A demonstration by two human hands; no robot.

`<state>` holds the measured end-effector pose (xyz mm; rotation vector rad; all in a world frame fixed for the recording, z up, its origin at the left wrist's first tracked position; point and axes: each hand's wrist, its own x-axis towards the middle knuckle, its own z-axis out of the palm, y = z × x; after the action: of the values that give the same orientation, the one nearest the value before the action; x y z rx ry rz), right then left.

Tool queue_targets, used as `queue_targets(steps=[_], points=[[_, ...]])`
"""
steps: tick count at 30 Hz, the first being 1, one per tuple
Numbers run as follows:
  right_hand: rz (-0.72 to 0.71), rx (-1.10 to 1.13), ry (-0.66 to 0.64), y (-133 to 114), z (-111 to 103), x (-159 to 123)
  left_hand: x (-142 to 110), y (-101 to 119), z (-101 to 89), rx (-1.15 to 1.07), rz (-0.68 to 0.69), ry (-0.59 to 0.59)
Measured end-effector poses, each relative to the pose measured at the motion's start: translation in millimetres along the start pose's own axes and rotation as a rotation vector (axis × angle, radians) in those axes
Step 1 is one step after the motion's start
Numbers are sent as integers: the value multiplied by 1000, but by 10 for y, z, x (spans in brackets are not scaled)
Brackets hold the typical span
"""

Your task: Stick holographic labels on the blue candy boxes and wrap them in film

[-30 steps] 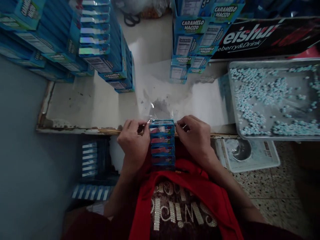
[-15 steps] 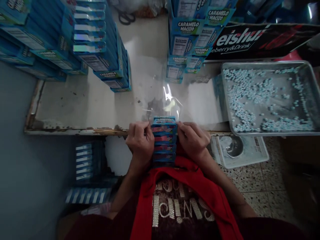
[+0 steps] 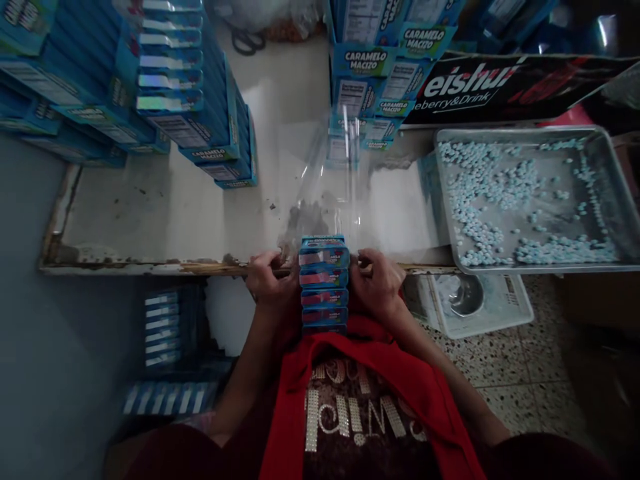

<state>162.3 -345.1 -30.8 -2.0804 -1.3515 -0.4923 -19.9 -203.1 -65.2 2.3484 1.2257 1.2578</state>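
Note:
A row of small blue candy boxes [image 3: 324,298] sits against my apron at the table's front edge, between my two hands. Clear plastic bag film [image 3: 345,190] stretches from the row's far end out over the table; how far it covers the boxes is hard to see. My left hand [image 3: 270,277] is closed at the left of the boxes, fingers curled on the bag's edge. On the opposite side, my right hand [image 3: 377,281] is likewise curled closed on the film. The fingertips of both hands are partly hidden.
Stacked blue candy cartons stand at the left [image 3: 195,113] and at the back [image 3: 367,63]. A metal tray [image 3: 530,268] of pale blue candies overhangs the table edge at right. Below it is a white container [image 3: 505,320] with a metal bowl. Scissors [image 3: 247,41] lie at the back.
Both hands have moved slightly down toward my body along the sides of the boxes. The clear film now stands up longer and straighter beyond them.

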Motion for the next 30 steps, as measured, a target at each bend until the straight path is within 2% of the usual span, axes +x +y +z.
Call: queue_targets(steps=[3, 9, 13, 18, 24, 27, 30], points=[[-17, 17, -54, 42, 48, 15, 40, -77, 18, 88, 59, -163], [-183, 148, -38, -15, -57, -32, -11, -129, -79, 110, 167, -362], [-177, 160, -84, -22, -118, -119, -78, -116, -107, 124, 169, -515], [-133, 175, -119, 83, -203, -349, -190, -88, -180, 102, 318, -641], [-112, 238, -99, 163, -389, -754, -483, 31, -357, 14, 530, -595], [-167, 276, -99, 212, -509, -916, -648, 79, -485, 10, 576, -591], [-227, 329, -178, 333, -648, -1057, -857, 100, -667, -45, 548, -590]])
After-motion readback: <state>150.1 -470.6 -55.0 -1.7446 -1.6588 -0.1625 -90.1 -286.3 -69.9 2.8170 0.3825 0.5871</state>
